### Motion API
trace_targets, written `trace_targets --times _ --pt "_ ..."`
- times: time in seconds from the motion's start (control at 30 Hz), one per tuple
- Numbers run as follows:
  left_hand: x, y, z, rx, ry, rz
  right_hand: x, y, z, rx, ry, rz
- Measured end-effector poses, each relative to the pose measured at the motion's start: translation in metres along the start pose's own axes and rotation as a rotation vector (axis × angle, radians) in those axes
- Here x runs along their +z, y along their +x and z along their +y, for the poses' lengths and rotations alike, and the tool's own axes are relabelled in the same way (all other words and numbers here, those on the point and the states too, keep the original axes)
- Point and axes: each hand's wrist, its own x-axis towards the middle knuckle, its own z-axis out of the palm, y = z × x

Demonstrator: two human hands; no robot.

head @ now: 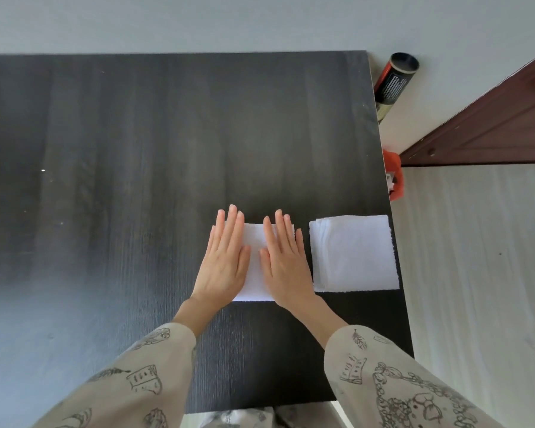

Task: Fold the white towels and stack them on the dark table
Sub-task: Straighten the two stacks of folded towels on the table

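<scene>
Here, a person stands at a dark wood-grain surface (136, 180) and presses a folded white towel (255, 267) flat with both palms. The left hand (223, 261) lies over the towel's left half, released, its fingers straight and together, the tips reaching just past the far edge onto the dark wood. The right hand (283, 257) covers the right half in the same manner, released and flat, thumb toward the middle; a strip of white cloth shows between the two hands. The towel lies toward the right side of the surface, in its near half. Just beside it, to the right and not touching it, sits a stack of folded white towels (354, 253), layered edges visible along its left side, its right edge reaching the rim of the surface. Both forearms wear beige sleeves (393, 375) printed with black line drawings. Beyond the right rim, a dark cylindrical tube (394, 81) leans by the pale wall, an orange object (394, 177) sits lower down, and a reddish-brown wooden panel (491, 125) meets the light floor (476, 257).
</scene>
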Motion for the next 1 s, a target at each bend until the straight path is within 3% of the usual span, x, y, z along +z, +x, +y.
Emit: trace_targets --times 0.07,0.13,0.2,0.3,0.53,0.83,0.93,1.0 --pt "-0.013 -0.007 0.016 -0.163 -0.332 0.059 -0.014 -0.006 -0.005 0.061 0.242 -0.001" --pt "-0.021 -0.013 0.027 -0.451 -0.628 0.11 -0.028 -0.012 -0.011 0.212 0.478 -0.018" --pt "-0.02 -0.018 0.022 -0.668 -0.766 0.105 -0.041 -0.016 -0.017 0.427 0.69 -0.05" --pt "-0.014 -0.024 0.013 -0.801 -0.882 0.041 -0.05 -0.02 -0.021 0.68 0.862 -0.154" --pt "-0.015 -0.025 0.026 -0.809 -0.845 0.045 -0.039 -0.026 -0.03 0.781 0.99 -0.229" --pt "-0.023 -0.031 0.018 -0.79 -0.9 -0.063 -0.05 -0.027 -0.03 0.828 1.048 -0.27" --pt "-0.027 -0.031 0.022 -0.717 -0.711 -0.052 -0.059 -0.032 -0.031 0.863 1.104 -0.211" --pt "-0.039 -0.021 0.028 -0.617 -0.49 0.047 -0.06 -0.036 -0.028 0.996 1.213 -0.066"
